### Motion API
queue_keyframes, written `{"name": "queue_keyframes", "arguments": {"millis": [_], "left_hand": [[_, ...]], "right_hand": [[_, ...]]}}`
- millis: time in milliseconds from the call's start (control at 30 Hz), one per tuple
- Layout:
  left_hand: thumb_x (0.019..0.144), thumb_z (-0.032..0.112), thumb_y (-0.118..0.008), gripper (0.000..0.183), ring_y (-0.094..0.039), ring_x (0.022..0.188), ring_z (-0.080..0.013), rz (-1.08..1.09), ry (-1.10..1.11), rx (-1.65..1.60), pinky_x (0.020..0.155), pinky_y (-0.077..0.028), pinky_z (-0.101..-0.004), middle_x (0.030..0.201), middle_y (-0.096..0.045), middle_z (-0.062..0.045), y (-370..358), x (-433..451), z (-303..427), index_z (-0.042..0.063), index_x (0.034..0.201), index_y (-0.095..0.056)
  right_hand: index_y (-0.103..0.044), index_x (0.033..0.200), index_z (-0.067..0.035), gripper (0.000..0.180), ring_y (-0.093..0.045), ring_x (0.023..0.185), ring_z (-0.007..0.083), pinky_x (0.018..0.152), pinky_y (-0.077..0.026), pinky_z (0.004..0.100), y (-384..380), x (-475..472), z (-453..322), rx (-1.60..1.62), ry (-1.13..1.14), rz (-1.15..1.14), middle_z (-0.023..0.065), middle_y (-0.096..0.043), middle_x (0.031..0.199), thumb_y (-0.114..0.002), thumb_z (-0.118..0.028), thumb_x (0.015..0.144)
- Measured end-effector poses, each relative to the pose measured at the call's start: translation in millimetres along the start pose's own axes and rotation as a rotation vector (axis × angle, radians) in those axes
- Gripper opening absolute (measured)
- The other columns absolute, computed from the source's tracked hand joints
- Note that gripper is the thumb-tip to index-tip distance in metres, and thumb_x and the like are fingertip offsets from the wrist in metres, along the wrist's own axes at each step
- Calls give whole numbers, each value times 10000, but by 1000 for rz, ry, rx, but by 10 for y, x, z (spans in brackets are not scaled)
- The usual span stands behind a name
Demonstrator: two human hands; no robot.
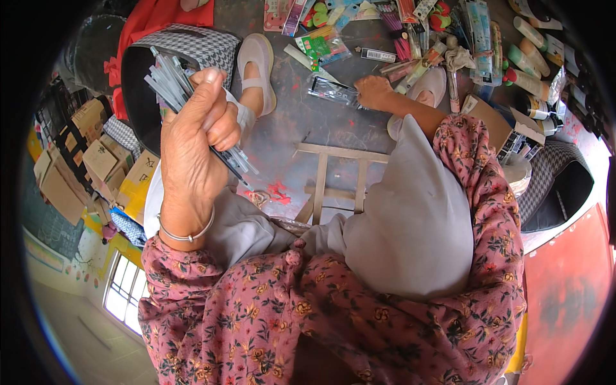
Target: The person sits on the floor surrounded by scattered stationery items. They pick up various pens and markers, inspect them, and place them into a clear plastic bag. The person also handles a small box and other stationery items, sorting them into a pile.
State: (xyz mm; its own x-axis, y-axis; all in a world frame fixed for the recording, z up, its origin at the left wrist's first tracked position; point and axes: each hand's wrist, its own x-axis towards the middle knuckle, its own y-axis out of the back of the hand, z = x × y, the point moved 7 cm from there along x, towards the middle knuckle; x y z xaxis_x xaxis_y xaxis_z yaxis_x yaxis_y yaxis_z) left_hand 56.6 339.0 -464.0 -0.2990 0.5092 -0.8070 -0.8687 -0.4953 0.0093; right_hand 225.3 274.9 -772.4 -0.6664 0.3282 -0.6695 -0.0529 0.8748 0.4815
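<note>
A bundle of slim pens or pen refills [168,79] is clasped in my left hand [197,125], raised in front of a black-lined houndstooth bin [192,43]. Their ends stick out above and below the fist. My right hand [374,92] reaches down to the floor, its fingers on one end of a clear plastic packet with dark contents [333,90]. Just beyond that packet are a pale flat strip [301,57], a green-and-clear packet [320,45] and a small box with a printed label [378,55].
Stationery packets and pink-purple sticks [397,29] are spread at the top. Several tubes [529,57] lie at the upper right, above an opened carton [527,127] and another houndstooth container [553,168]. A wooden stool frame [321,178] stands between my legs. Cardboard boxes [103,159] are at the left.
</note>
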Motion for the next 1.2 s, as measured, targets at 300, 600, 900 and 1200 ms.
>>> {"name": "queue_keyframes", "arguments": {"millis": [300, 600, 900, 1200], "left_hand": [[905, 185, -439, 189, -245, 412, -32, -193, -88, -291, 364, -197, -190, 528, -288, 51, 297, -131, 325, 15, 934, -516], [926, 107, -353, 188, -300, 476, -56, -471, -172, -640, 408, -281, -198, 591, -311, 12, 417, -451, 600, -45, 970, -456], [944, 144, -268, 215, -327, 470, -87, -474, -119, -650, 411, -302, -218, 641, -329, -34, 544, -414, 654, -40, 965, -378], [943, 154, -267, 180, -334, 465, -94, -354, -97, -622, 410, -304, -230, 644, -328, -33, 327, -251, 520, 0, 956, -359]], "right_hand": [[-550, 876, -82, 138, -591, 685, 354, 588, -477, 423, 1553, -207, 126, -75, 49, 519, 154, -599, 723, -498, -168, 780], [-635, 773, -6, 146, -631, 713, 300, 598, -509, 395, 1524, 98, -1028, -621, 296, 72, 160, -628, 751, -592, -53, 641], [-597, 831, -43, 158, -609, 782, 273, 644, -507, 365, -952, 450, -1775, -215, 560, -6, 144, -594, 854, -523, -78, 695], [-595, 816, -15, 165, -603, 782, 270, 601, -514, 360, -1351, 490, -1656, -168, 663, 77, 138, -589, 882, -509, -107, 709]]}}
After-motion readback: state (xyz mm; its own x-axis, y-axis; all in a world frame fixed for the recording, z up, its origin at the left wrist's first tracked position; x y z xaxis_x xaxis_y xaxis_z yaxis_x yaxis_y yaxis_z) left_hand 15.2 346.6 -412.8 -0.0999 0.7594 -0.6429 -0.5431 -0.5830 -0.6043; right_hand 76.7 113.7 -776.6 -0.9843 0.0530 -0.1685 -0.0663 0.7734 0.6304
